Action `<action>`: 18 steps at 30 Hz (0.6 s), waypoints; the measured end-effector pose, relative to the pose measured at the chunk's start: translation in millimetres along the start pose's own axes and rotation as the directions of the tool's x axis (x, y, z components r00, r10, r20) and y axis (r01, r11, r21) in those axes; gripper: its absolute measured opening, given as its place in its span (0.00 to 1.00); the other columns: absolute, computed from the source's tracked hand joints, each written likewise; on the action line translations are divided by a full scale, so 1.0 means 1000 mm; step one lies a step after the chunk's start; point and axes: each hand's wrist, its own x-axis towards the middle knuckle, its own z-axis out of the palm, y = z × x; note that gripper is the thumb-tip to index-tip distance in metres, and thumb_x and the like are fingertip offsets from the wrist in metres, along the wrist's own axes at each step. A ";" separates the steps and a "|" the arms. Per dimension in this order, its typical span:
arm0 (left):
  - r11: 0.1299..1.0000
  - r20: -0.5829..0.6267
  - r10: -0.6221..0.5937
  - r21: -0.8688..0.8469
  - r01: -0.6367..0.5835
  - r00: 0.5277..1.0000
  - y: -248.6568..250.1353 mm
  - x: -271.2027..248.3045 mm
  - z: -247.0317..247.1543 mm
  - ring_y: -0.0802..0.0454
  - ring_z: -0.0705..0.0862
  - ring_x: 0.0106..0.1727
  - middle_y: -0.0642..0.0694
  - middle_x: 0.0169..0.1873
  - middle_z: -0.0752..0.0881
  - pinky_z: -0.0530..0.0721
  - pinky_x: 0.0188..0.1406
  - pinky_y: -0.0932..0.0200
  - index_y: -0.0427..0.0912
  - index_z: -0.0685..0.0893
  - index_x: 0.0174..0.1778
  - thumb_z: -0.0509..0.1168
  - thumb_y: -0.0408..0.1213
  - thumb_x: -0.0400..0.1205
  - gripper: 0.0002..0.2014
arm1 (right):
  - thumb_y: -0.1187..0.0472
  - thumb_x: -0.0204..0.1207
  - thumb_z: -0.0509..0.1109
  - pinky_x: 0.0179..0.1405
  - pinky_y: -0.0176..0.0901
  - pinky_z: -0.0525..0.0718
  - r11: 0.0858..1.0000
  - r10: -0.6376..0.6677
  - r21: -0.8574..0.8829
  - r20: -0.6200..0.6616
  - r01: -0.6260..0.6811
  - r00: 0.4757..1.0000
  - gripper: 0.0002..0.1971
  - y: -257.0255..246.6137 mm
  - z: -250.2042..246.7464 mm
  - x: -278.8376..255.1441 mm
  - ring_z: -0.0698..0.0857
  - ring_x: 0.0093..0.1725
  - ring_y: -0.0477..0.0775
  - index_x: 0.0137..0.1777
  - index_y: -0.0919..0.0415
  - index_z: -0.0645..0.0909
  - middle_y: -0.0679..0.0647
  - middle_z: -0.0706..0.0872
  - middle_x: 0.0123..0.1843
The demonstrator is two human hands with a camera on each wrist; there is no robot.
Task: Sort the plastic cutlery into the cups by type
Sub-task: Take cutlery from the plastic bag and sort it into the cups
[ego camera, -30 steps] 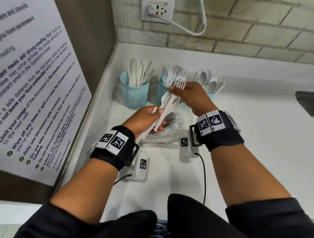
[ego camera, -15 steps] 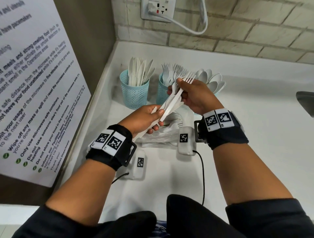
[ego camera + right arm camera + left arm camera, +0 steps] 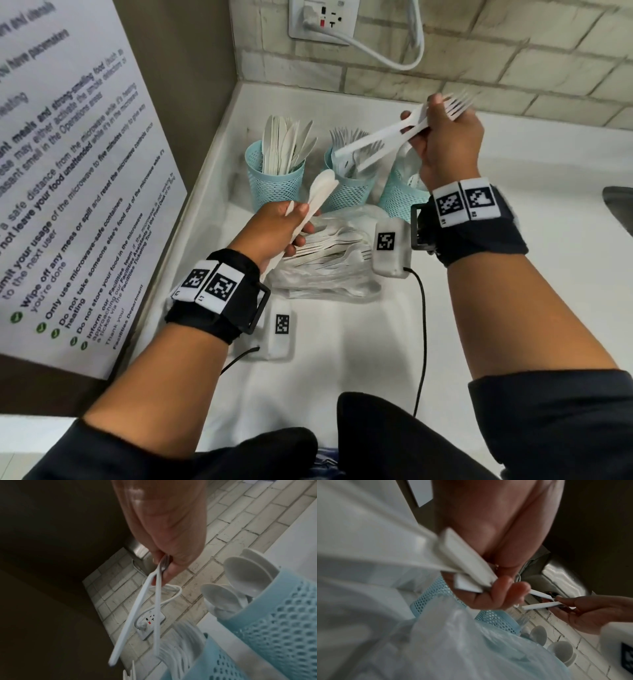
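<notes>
Three blue mesh cups stand in the counter's corner: knives (image 3: 274,178), forks (image 3: 346,186) and spoons (image 3: 399,200). My right hand (image 3: 424,116) is raised above the spoon cup and pinches two white forks (image 3: 376,140), tines up and handles slanting down over the fork cup. The right wrist view shows those forks (image 3: 137,608) splayed apart, with the fork cup (image 3: 214,662) and spoon cup (image 3: 274,615) below. My left hand (image 3: 298,222) grips a small bundle of white pieces with rounded tips (image 3: 320,192), probably knives. Loose cutlery (image 3: 329,253) lies on a clear plastic bag under it.
A printed notice (image 3: 68,171) covers the left wall. A wall socket (image 3: 322,20) with a white cable sits above the cups. A metal edge (image 3: 620,209) shows at far right. Two small white tagged boxes (image 3: 390,246) (image 3: 281,325) with black leads hang below my wrists.
My right hand drew two forks out of the bundle in my left hand and lifted them up and to the right. My left hand stayed put with the remaining pieces.
</notes>
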 end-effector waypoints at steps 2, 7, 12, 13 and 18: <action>0.999 -0.037 -0.005 -0.036 0.003 0.999 0.001 0.001 0.000 0.57 0.72 0.26 0.49 0.32 0.80 0.69 0.18 0.71 0.37 0.82 0.59 0.53 0.40 0.88 0.15 | 0.68 0.81 0.63 0.33 0.47 0.88 0.997 -0.078 0.002 -0.051 0.078 0.996 0.06 0.003 0.006 -0.001 0.87 0.31 0.56 0.41 0.66 0.74 0.62 0.82 0.35; 0.995 -0.032 0.005 -0.099 -0.008 0.999 0.005 0.000 0.001 0.60 0.71 0.24 0.50 0.32 0.77 0.68 0.18 0.72 0.41 0.83 0.56 0.54 0.42 0.87 0.14 | 0.57 0.78 0.67 0.48 0.58 0.88 0.919 -0.250 -0.341 -0.113 0.199 0.962 0.07 0.029 0.014 -0.005 0.88 0.44 0.60 0.38 0.51 0.79 0.57 0.88 0.41; 0.993 -0.040 -0.001 -0.119 -0.004 0.999 0.004 0.001 0.002 0.61 0.70 0.24 0.51 0.32 0.77 0.67 0.17 0.73 0.39 0.83 0.57 0.56 0.42 0.86 0.14 | 0.58 0.83 0.61 0.34 0.35 0.69 0.647 -0.349 -0.687 0.121 0.332 0.929 0.12 0.042 0.017 -0.012 0.79 0.42 0.51 0.52 0.65 0.81 0.56 0.86 0.44; 0.992 -0.042 -0.008 -0.130 0.002 0.999 0.005 0.000 0.001 0.61 0.70 0.25 0.51 0.32 0.77 0.67 0.17 0.73 0.38 0.83 0.57 0.56 0.42 0.87 0.14 | 0.57 0.84 0.58 0.36 0.39 0.67 0.578 -0.338 -0.738 0.172 0.349 0.925 0.13 0.042 0.018 -0.013 0.81 0.43 0.55 0.54 0.66 0.80 0.59 0.87 0.46; 0.988 -0.022 -0.021 -0.152 0.017 1.000 0.006 -0.001 0.004 0.60 0.69 0.26 0.51 0.33 0.77 0.67 0.18 0.73 0.37 0.82 0.59 0.56 0.41 0.87 0.15 | 0.54 0.87 0.48 0.47 0.49 0.69 0.281 -0.184 -0.889 0.319 0.361 0.930 0.18 0.039 0.026 -0.015 0.76 0.62 0.66 0.65 0.64 0.74 0.65 0.84 0.59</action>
